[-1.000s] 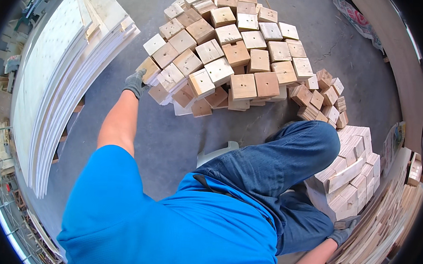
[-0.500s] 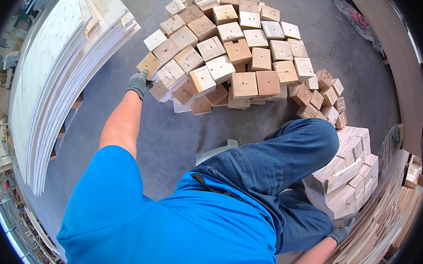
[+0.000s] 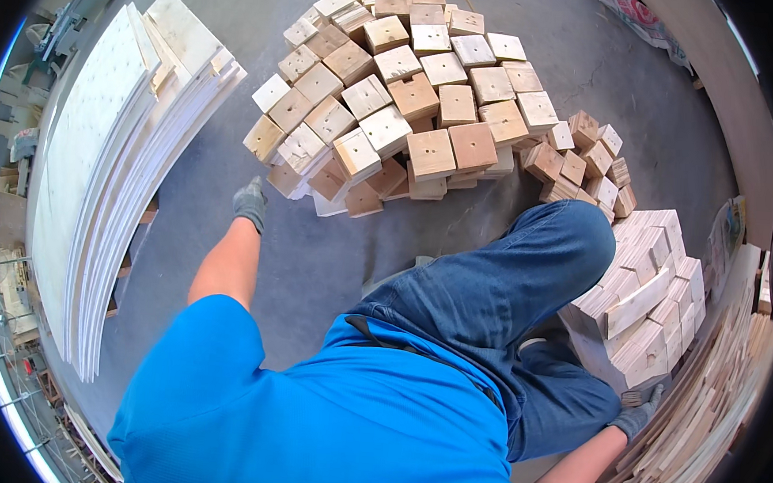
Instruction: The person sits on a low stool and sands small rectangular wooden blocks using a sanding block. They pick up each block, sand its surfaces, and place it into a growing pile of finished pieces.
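My left hand (image 3: pixel 250 205), in a grey glove, is over the floor just off the near left corner of a big pile of square wooden blocks (image 3: pixel 432 154). Nothing shows in it, and its fingers look loosely stretched out. A pale block (image 3: pixel 264 137) with a small hole is the nearest top piece. Far to the right, my right hand (image 3: pixel 638 416), also gloved, is low beside a stack of plywood pieces (image 3: pixel 639 301). Its fingers are around a small layered wood block (image 3: pixel 631 398), partly hidden by the glove.
Large plywood sheets (image 3: pixel 82 161) lie stacked on the left. A smaller heap of blocks (image 3: pixel 573 168) sits right of the big pile. Long thin wood strips (image 3: pixel 704 411) fill the lower right. My bent knee (image 3: pixel 573 226) is between the piles.
My left hand has drawn back from the corner block it was touching, toward me. The right hand has shifted slightly right and up, still with the layered piece. The whole view has moved slightly.
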The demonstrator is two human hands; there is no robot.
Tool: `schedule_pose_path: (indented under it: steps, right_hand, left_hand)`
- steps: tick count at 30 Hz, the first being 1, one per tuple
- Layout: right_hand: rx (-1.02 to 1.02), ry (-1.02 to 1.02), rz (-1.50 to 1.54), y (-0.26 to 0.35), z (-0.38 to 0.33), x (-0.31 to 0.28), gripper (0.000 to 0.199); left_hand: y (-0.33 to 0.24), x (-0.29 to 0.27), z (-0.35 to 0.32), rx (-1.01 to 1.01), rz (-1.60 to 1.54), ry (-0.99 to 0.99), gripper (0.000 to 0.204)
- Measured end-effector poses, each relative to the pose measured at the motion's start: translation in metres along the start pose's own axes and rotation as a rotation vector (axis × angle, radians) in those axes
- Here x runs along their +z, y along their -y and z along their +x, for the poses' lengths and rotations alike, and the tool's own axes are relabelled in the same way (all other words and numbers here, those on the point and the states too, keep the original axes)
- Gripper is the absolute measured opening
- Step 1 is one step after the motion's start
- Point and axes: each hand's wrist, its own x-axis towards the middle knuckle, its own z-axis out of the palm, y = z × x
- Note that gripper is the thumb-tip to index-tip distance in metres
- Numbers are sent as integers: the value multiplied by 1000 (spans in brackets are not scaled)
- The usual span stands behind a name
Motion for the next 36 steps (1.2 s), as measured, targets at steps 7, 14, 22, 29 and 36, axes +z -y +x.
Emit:
schedule_pose_path:
  steps: [7, 14, 22, 29, 36]
  right_hand:
    - [-11, -44, 12, -8, 14, -6, 77]
    - [-150, 143, 211, -24, 16, -69, 57]
    - [-66, 54, 405, -9, -45, -4, 45]
    - [-88, -131, 452, -15, -63, -34, 36]
    - [-101, -135, 540, -18, -65, -39, 37]
  left_hand:
    - [98, -10, -76, 237, 845, 256, 28]
    - [33, 116, -246, 484, 1188, 949, 50]
    - [37, 262, -197, 505, 887, 1200, 56]
    - [-95, 342, -319, 566, 698, 1207, 44]
    - [-162, 443, -338, 509, 403, 1386, 35]
